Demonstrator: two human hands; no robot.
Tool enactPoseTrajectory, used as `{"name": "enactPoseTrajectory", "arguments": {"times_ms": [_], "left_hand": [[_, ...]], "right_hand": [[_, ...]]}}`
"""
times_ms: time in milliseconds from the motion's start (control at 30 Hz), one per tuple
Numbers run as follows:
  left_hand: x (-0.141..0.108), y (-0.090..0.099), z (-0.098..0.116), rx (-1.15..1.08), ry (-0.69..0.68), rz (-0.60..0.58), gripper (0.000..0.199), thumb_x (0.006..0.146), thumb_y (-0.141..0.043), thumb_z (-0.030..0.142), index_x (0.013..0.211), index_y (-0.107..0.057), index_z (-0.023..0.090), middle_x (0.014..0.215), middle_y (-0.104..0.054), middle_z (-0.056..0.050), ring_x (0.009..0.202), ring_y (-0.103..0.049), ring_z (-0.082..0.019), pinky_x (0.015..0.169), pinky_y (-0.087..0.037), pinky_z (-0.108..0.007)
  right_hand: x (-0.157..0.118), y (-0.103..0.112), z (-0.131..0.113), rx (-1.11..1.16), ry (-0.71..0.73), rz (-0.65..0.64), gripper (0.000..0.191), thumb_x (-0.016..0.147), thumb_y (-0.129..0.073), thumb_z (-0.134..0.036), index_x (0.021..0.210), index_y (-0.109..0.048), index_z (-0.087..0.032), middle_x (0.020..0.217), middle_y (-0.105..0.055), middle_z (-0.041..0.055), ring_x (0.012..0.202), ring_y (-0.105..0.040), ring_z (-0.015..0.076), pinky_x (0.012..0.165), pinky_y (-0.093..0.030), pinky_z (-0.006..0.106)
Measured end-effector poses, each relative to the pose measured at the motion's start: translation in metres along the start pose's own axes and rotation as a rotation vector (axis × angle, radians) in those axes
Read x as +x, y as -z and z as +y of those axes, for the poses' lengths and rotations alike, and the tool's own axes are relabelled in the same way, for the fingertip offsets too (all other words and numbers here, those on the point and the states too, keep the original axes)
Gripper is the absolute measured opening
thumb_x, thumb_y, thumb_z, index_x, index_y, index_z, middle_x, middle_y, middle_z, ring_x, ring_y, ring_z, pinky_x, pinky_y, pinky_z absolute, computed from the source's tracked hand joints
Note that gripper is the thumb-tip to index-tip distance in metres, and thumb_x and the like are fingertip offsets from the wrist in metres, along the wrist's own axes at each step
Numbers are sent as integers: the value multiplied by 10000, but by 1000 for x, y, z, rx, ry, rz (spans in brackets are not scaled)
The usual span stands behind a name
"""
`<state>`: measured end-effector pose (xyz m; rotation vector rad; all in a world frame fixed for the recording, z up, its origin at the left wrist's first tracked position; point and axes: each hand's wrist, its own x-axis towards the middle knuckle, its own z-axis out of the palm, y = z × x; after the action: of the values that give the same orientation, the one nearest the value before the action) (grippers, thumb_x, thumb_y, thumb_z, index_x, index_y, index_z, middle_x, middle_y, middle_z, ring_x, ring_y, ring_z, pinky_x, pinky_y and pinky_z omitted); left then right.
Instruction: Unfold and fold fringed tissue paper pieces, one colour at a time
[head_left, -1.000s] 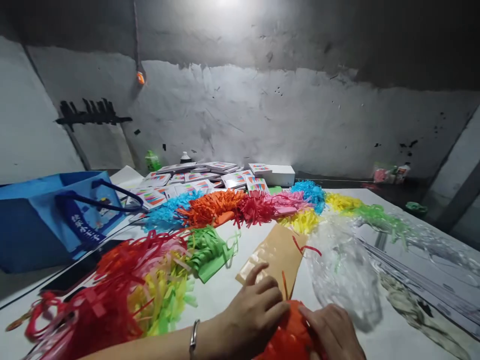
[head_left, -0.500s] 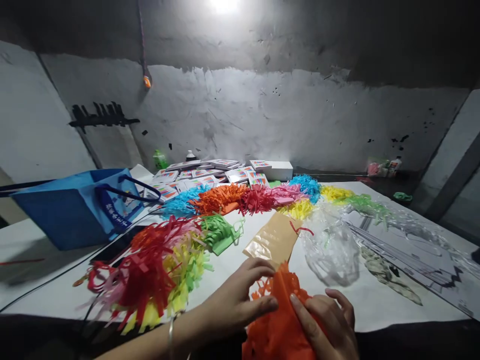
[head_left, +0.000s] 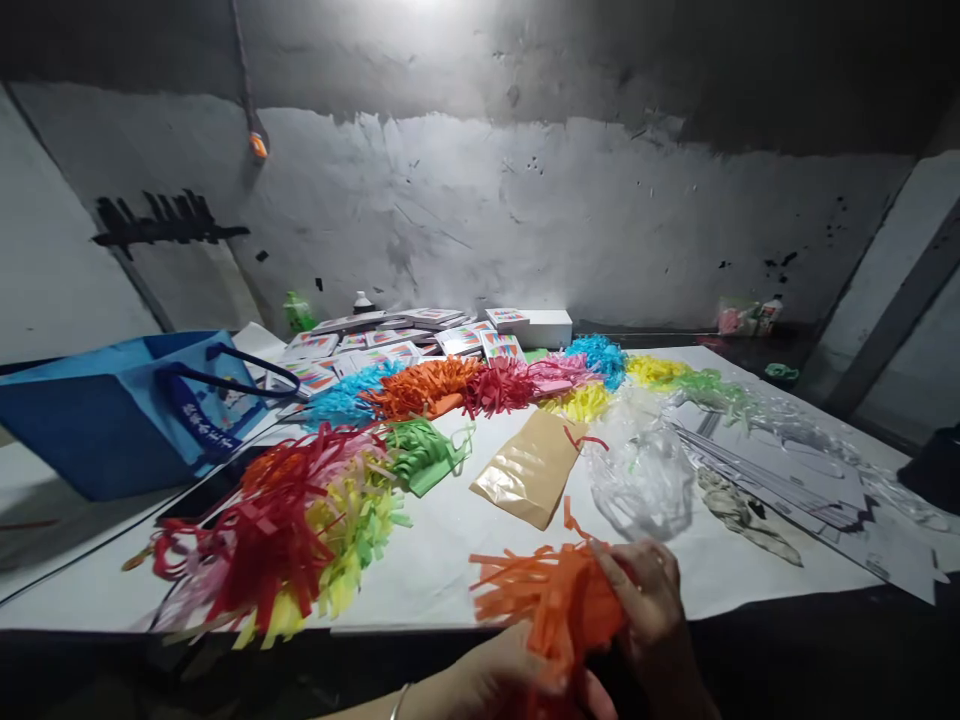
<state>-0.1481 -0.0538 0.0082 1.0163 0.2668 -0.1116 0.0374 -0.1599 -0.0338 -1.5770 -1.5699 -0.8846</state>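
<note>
An orange tissue-paper tassel with a cut fringe is held at the table's front edge, its strips spread to the left. My left hand grips its lower part, the fingertips partly covered by the paper. On its right side, my right hand pinches the upper part between thumb and fingers. Just beyond lies a tan paper envelope with a thin red strip at its corner. A green fringed tassel rests farther left, beside a heap of red, pink and yellow fringed paper.
A blue bag stands at the left. Fringed tassels in several colours form a row in front of small printed boxes. Crumpled clear plastic, a camouflage-like cloth and white printed sheets lie at the right.
My left hand has moved down and the orange paper has turned, its fringe now spreading leftward. My right hand has shifted slightly up. The view has swung a little to the right.
</note>
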Motion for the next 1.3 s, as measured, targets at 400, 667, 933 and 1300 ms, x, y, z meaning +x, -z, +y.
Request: {"name": "enactPoseTrajectory", "arguments": {"times_ms": [400,667,933,1300], "left_hand": [[3,64,56,239,116,206,405,654,-658,186,1058,-662,158,685,-642,20,458,-489,-76,420,-352,-159],[-49,121,48,1371,-527,849,311,847,-605,255,1155,-633,218,1111,-684,-111,1092,-611,-288,951,-486,-399],[12,96,-29,1732,-643,397,175,934,-571,159,1100,-606,201,1042,-688,-68,975,-584,-231,882,-462,-385],[8,96,-21,1619,-661,407,130,975,-498,122,1027,-600,185,1029,-702,-54,944,-581,-221,852,-474,-377]], "right_hand": [[-24,35,24,-340,179,-114,368,922,-416,-34,1192,-659,-93,891,-690,91,918,-640,228,981,-431,438],[-40,-70,-27,67,-70,-213,383,864,-407,-31,1080,-690,-172,960,-706,58,933,-654,207,942,-460,382],[-53,-55,-5,-125,116,-351,418,999,-446,-518,1163,-672,-206,1121,-723,94,1037,-650,278,944,-372,480],[-46,-26,-7,-22,186,-256,217,951,-585,-185,1144,-681,-156,1030,-758,78,995,-695,226,942,-480,383]]}}
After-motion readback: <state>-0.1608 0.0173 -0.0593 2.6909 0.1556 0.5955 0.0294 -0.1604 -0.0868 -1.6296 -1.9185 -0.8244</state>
